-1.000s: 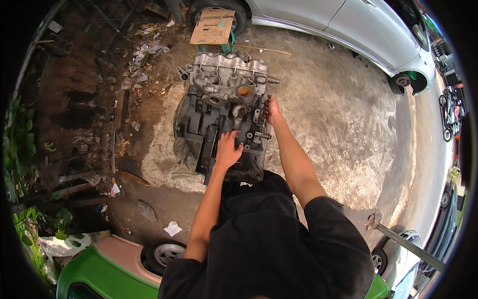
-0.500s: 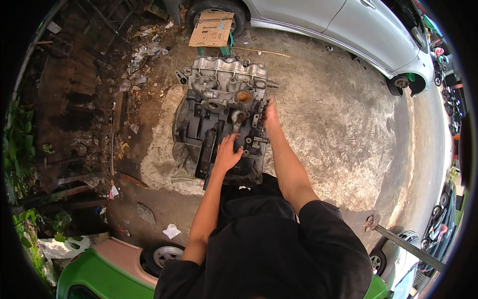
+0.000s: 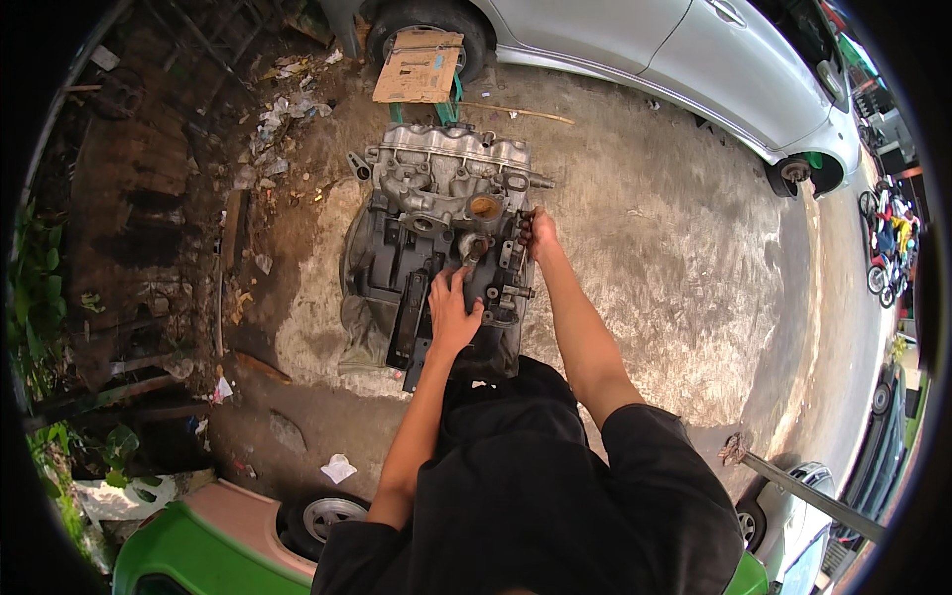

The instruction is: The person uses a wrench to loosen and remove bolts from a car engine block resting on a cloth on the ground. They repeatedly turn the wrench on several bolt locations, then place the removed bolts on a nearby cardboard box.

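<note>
An engine (image 3: 392, 248) sits in front of me, its ribbed silver cylinder head (image 3: 461, 149) at the far end above a dark block. My left hand (image 3: 455, 312) rests on the block's near face, fingers apart and thumb spread. Its fingertips are beside a short metal elbow pipe (image 3: 474, 246). At the engine's right side is my right hand (image 3: 540, 233), with its fingers curled in against the edge; what they grip is too small to make out. Between the cylinder head and my hands lies the intake manifold (image 3: 451, 198), with a round rusty-brown opening.
Beyond the engine, a cardboard sheet (image 3: 420, 67) lies on a green stand (image 3: 397, 111). A silver car (image 3: 615, 35) is parked at the far side. Litter (image 3: 283, 119) and dark boards are on the left. A green car (image 3: 198, 540) stands behind at lower left.
The engine appears slightly lower in the picture as the view shifts. My right hand's fingers now show more curled at the engine's edge. My left hand stays on the block. Motorbikes appear far right.
</note>
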Demonstrator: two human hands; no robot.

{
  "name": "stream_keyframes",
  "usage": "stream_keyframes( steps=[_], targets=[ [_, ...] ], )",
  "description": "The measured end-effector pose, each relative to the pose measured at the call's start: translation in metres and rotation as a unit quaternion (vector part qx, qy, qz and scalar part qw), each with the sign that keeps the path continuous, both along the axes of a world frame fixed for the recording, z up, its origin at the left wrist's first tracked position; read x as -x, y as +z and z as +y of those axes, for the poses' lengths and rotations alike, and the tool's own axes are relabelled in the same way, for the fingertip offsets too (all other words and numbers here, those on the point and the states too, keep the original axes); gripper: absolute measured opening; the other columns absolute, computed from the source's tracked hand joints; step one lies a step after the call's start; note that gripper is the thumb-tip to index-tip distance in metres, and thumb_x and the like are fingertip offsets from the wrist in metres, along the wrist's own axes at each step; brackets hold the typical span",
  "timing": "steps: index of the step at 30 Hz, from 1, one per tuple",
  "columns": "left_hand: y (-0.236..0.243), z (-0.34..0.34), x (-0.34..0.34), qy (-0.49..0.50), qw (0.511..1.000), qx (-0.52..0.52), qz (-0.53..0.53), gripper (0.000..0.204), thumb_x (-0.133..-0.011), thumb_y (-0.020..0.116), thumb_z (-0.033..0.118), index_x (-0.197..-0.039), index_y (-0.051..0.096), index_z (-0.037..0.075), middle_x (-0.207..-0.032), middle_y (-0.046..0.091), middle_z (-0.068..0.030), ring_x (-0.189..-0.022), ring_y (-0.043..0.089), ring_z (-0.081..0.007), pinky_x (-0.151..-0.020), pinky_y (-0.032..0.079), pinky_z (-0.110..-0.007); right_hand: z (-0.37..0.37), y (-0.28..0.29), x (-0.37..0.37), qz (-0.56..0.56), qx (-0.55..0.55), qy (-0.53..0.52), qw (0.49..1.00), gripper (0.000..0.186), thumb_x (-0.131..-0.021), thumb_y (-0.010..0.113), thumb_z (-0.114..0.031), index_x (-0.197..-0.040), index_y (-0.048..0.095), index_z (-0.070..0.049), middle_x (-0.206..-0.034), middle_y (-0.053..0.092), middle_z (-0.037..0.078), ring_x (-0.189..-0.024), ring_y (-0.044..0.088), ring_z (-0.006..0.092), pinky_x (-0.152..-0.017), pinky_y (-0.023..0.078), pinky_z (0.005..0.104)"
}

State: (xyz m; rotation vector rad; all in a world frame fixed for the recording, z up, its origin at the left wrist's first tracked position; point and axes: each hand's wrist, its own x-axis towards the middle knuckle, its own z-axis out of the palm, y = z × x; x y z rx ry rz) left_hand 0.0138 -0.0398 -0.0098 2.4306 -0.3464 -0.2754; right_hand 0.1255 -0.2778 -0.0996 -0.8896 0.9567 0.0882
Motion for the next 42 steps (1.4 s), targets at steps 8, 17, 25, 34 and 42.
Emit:
stream_keyframes(
  steps=[8,17,25,34,42],
  targets=[
    [-0.014,-0.018,-0.008,-0.064,0.991,-0.094,0.071,0.105,-0.092,0.069,0.022,-0.164,-0.004,0.000,-0.173,0.003,-0.0180,-0.161,0.008,-0.0317,-0.129,0.015,-0.049,0.009,0.005,-0.002,0.014,0.046,-0.002,0.999,0.040,-0.100,0.046,-0.047,-0.072,0.043,-0.019,-0.057,0.030,-0.005,-0.046,0.026,0.0137,-0.046,0.024,0.0329],
    [-0.019,-0.048,-0.029,0.098,0.991,-0.031,0.088,0.088,-0.096,0.069,0.027,-0.157,0.018,-0.012,-0.150,0.036,-0.0368,-0.141,0.039,-0.0493,-0.118,0.037,-0.051,0.005,-0.044,-0.018,0.065,0.145,-0.020,0.987,0.035,-0.097,0.055,-0.038,-0.071,0.046,-0.016,-0.059,0.037,-0.002,-0.047,0.034,0.0155,-0.046,0.029,0.0355],
    [-0.034,-0.060,-0.067,0.161,0.985,0.002,0.064,0.074,-0.094,0.074,0.029,-0.144,0.036,-0.010,-0.133,0.052,-0.0301,-0.128,0.049,-0.0464,-0.109,0.042,-0.054,-0.005,-0.094,-0.024,0.077,0.175,-0.001,0.982,0.030,-0.093,0.057,-0.033,-0.096,0.052,-0.004,-0.083,0.046,0.012,-0.072,0.046,0.0254,-0.064,0.038,0.0412],
    [-0.067,-0.055,-0.063,0.108,0.992,-0.013,-0.058,0.066,-0.091,0.079,0.024,-0.136,0.042,-0.006,-0.128,0.054,-0.0288,-0.123,0.053,-0.0459,-0.102,0.048,-0.052,-0.004,-0.099,-0.016,0.133,0.194,0.029,0.971,0.070,-0.092,0.060,-0.041,-0.138,0.055,0.012,-0.141,0.056,0.035,-0.133,0.054,0.0477,-0.110,0.043,0.0479],
    [-0.065,-0.054,-0.064,0.102,0.993,-0.011,-0.050,0.068,-0.091,0.079,0.023,-0.138,0.040,-0.006,-0.133,0.051,-0.0288,-0.127,0.050,-0.0453,-0.105,0.046,-0.051,-0.007,-0.118,-0.025,0.138,0.234,0.036,0.962,0.036,-0.102,0.051,-0.037,-0.109,0.060,-0.003,-0.078,0.061,0.011,-0.065,0.059,0.0262,-0.056,0.045,0.0443]
  ],
)
